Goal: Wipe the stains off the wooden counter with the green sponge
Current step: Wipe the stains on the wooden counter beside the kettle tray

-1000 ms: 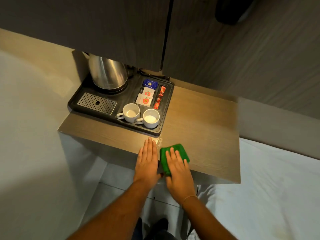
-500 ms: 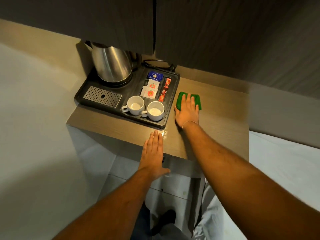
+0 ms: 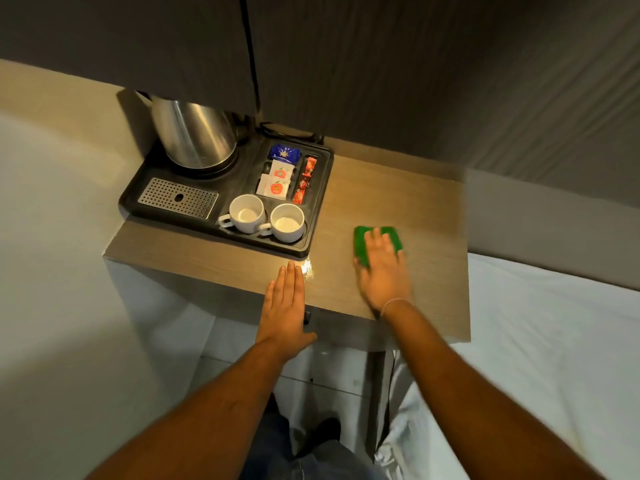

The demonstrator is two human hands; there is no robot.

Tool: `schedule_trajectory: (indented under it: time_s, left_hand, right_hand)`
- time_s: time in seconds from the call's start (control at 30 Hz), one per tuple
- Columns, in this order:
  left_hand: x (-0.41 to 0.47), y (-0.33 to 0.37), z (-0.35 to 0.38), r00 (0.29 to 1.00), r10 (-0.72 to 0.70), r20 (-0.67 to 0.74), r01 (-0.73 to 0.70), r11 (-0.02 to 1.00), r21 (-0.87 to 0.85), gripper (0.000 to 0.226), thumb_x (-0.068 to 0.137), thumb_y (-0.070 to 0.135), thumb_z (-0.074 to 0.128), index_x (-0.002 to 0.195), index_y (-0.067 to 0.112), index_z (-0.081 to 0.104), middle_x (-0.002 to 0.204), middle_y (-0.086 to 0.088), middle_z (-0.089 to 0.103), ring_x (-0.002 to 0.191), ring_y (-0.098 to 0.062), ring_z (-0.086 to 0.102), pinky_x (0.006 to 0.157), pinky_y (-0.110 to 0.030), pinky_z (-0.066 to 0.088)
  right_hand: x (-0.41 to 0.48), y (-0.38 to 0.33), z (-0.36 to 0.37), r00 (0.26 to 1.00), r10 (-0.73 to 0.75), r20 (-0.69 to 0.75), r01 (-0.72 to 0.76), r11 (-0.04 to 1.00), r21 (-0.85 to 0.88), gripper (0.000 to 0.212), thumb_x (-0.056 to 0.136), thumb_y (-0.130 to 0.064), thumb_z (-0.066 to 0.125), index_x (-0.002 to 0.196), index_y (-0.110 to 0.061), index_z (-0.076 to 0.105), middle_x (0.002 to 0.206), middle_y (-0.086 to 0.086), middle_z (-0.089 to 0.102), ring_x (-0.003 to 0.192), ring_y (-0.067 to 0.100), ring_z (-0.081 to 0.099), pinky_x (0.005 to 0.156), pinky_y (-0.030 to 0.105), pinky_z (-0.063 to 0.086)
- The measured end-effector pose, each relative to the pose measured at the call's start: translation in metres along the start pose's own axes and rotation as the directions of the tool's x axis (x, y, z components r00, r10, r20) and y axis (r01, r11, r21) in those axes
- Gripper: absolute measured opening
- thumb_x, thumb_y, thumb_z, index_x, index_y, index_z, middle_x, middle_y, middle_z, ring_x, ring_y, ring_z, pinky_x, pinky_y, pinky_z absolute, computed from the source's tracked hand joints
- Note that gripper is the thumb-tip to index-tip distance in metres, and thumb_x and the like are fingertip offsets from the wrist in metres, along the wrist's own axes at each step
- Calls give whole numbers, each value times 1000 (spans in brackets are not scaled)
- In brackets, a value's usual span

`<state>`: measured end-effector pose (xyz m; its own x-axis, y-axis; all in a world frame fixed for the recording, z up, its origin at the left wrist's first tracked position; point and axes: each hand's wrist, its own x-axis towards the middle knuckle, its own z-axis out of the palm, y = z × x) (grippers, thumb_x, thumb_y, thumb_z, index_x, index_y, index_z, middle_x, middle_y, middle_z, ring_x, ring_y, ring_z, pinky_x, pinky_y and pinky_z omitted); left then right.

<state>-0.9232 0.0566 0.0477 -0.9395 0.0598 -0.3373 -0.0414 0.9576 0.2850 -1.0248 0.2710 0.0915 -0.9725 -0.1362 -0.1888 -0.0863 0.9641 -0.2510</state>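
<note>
Now, green sponge under right hand, flat

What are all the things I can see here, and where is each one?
wooden counter: 1, brown, centre, beneath dark cabinets
tray: 1, black, on the counter's left part
kettle: 1, steel, tray's back left
drip grille: 1, silver, tray's front left
cups: 2, white, empty, tray's front
sachets: several, white, blue and red, tray's right compartments
shiny spot: 1, pale, on the counter near the tray's front corner
green sponge: 1, green, on the counter right of the tray
left hand: flat on the counter's front edge
right hand: flat on the sponge, blurred
</note>
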Motion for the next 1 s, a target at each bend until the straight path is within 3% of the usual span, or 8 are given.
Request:
schedule_trajectory:
  time_s: [0.13, 0.27, 0.37, 0.47, 0.57, 0.77, 0.87, 1.0]
  left_hand:
    - [4, -1, -7, 995, 5, 101, -10, 999, 42, 160, 77, 60, 89, 158, 9, -40, 169, -14, -43, 157, -33, -39, 127, -47, -21]
    - [6, 0, -9, 991, -1, 136, -7, 998, 57, 161, 76, 56, 90, 157, 9, -41, 165, -14, -47, 155, -34, -41, 126, -48, -22]
    - [4, 4, -3, 997, -25, 77, 20, 998, 66, 153, 82, 55, 85, 159, 9, -39, 167, -14, -44, 158, -34, -37, 129, -48, -19]
    - [-1, 7, 3, 999, -31, -36, 33, 997, 64, 144, 88, 52, 78, 158, 9, -39, 171, -14, -40, 160, -32, -34, 131, -48, -16]
    - [1, 14, 5, 998, 27, -64, -22, 996, 87, 141, 89, 50, 78, 161, 8, -35, 174, -15, -35, 161, -32, -31, 134, -50, -8]
    - [8, 24, 0, 1000, -1, 7, 1, 999, 47, 152, 82, 56, 85, 160, 9, -36, 173, -15, -37, 161, -33, -32, 133, -50, -13]
    - [8, 20, -2, 999, 13, 31, -14, 1000, 28, 155, 79, 57, 88, 161, 11, -36, 171, -12, -41, 160, -32, -34, 129, -48, -18]
    - [10, 20, -3, 998, 23, 57, -25, 999, 35, 157, 77, 57, 89, 161, 11, -36, 171, -12, -42, 159, -32, -36, 130, -49, -16]
  right_hand:
    - [55, 60, -45, 970, 241, -38, -241, 971, 6, 68, 114, -39, 33, 173, -16, 8, 182, 6, 2, 169, 28, 4, 136, 54, 12]
    - [80, 39, -50, 938, 346, -22, -345, 938, 36, 69, 114, -34, 35, 173, -13, 4, 182, 8, -1, 169, 27, 1, 136, 52, 7]
    - [44, -11, -19, 992, 119, -38, -118, 993, 28, 71, 112, -35, 40, 173, -18, 7, 181, 5, 2, 169, 26, 2, 137, 53, 8]
    - [-32, -41, 29, 986, -166, 29, 166, 986, 13, 77, 107, -40, 45, 172, -26, 5, 181, -3, 1, 168, 20, -2, 136, 50, 4]
    - [-83, -15, 51, 974, -222, 42, 223, 975, -9, 76, 105, -45, 39, 172, -30, 7, 180, -8, 3, 167, 14, 0, 133, 47, 4]
    - [-43, 89, -9, 990, 132, -58, -131, 991, 23, 67, 112, -41, 38, 172, -21, 17, 180, 3, 15, 167, 26, 12, 135, 56, 18]
    - [20, 110, -41, 952, 286, -111, -282, 958, 51, 65, 114, -35, 38, 171, -11, 19, 179, 12, 16, 167, 32, 12, 135, 54, 14]
    - [107, 89, -67, 915, 399, -53, -394, 915, 87, 67, 116, -37, 30, 172, -10, 6, 181, 11, 4, 168, 29, 3, 136, 52, 6]
